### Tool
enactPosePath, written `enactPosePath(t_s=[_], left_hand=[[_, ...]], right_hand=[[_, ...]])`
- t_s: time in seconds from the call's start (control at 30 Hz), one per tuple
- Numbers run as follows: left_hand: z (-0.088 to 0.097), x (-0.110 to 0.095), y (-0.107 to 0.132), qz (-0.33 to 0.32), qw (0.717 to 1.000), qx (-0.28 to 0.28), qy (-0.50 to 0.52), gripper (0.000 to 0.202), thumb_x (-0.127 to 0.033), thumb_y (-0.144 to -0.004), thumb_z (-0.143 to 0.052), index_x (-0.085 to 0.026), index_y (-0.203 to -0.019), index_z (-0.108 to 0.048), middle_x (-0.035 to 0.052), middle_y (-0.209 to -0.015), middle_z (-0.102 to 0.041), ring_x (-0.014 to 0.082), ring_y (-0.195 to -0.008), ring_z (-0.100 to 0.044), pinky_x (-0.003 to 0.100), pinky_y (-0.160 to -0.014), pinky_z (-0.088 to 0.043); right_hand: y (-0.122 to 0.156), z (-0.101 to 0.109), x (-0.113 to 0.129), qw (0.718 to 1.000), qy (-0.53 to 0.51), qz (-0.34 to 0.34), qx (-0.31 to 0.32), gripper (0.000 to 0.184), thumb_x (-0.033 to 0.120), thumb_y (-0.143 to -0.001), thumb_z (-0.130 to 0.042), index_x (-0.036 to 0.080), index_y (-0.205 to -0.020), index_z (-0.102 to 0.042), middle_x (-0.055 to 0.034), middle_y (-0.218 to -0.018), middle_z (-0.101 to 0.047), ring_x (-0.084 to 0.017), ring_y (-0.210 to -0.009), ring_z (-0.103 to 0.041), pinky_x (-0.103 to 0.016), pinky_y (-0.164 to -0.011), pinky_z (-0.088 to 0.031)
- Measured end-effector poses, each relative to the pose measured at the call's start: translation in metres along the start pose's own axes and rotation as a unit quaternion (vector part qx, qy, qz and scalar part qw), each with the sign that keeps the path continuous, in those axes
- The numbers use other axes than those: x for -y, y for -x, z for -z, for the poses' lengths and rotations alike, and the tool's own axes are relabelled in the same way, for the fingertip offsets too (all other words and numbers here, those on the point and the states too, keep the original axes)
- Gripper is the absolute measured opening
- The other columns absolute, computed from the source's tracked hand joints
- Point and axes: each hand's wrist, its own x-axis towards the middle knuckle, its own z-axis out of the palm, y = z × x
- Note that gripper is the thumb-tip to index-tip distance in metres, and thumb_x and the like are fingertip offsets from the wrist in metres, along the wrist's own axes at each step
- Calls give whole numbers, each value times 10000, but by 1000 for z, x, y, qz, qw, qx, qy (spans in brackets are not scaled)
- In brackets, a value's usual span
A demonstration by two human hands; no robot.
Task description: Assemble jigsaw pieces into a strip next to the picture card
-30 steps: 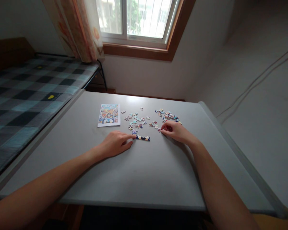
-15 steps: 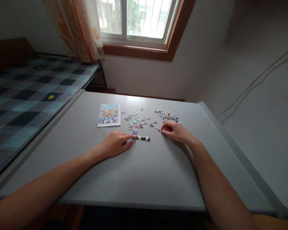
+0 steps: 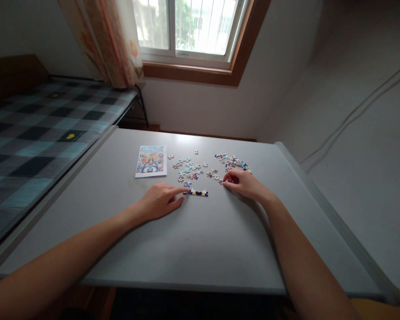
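My left hand [image 3: 162, 199] lies on the table with its fingers stretched out. Its index fingertip touches the left end of a short joined strip of jigsaw puzzle pieces [image 3: 199, 193], dark blue and cream. On the right, my right hand [image 3: 244, 183] has thumb and index finger pinched together on a small puzzle piece [image 3: 221, 182] low over the table; the fingers partly cover it. A few loose pieces [image 3: 213, 173] lie just beside those fingertips. Between the hands, scattered puzzle pieces [image 3: 190, 169] spread beyond the strip. A denser pile of pieces [image 3: 235, 162] sits behind my right hand.
A printed reference picture [image 3: 151, 161] with a white border lies on the grey-white table [image 3: 186, 249], left of the pieces. A bed with a checked cover [image 3: 60, 115] adjoins the table's left side. A window [image 3: 200, 31] and wall stand beyond the far edge.
Both hands keep nearly the same places and poses. The view has shifted very slightly; no piece has visibly moved on the table.
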Motion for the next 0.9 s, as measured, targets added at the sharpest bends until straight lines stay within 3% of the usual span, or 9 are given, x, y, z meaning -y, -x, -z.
enactPosePath(t_s=[0.17,0.33,0.43,0.6,0.9], left_hand=[[-1,1,0,36,999,-38,1,328,-312,-913,-501,-242,-1204,-635,-25,-627,-611,110,-563,-525,232,-603,-395],[-1,4,-2,84,990,-110,-36,290,-277,-896,-512,-210,-1143,-649,67,-954,-652,212,-942,-560,369,-890,-413],[-3,4,-2,100,990,-89,-42,352,-303,-878,-540,-216,-1215,-594,95,-1206,-603,263,-1161,-492,433,-1005,-339],[-6,3,0,97,992,-47,-63,425,-363,-909,-500,-226,-1311,-509,100,-1430,-477,279,-1323,-384,463,-1039,-264],[-6,3,0,106,992,-14,-71,462,-433,-936,-431,-263,-1360,-493,51,-1438,-490,284,-1355,-360,482,-1070,-224]], right_hand=[[0,0,0,1000,-4,-3,1,186,363,-784,-599,185,-780,-652,-15,-708,-577,-139,-640,-507,-268,-585,-392],[1,1,1,1000,-5,-1,3,175,354,-785,-600,186,-788,-651,-15,-718,-584,-143,-655,-518,-270,-597,-398],[1,1,2,1000,-3,-4,4,173,350,-788,-597,185,-790,-651,-14,-713,-582,-142,-648,-516,-271,-593,-396],[0,0,1,1000,-7,-5,4,172,349,-787,-600,185,-792,-649,-15,-716,-580,-142,-648,-516,-272,-597,-398],[0,-1,-2,1000,-11,-2,6,182,360,-783,-597,183,-794,-638,-11,-724,-571,-139,-656,-510,-268,-603,-395]])
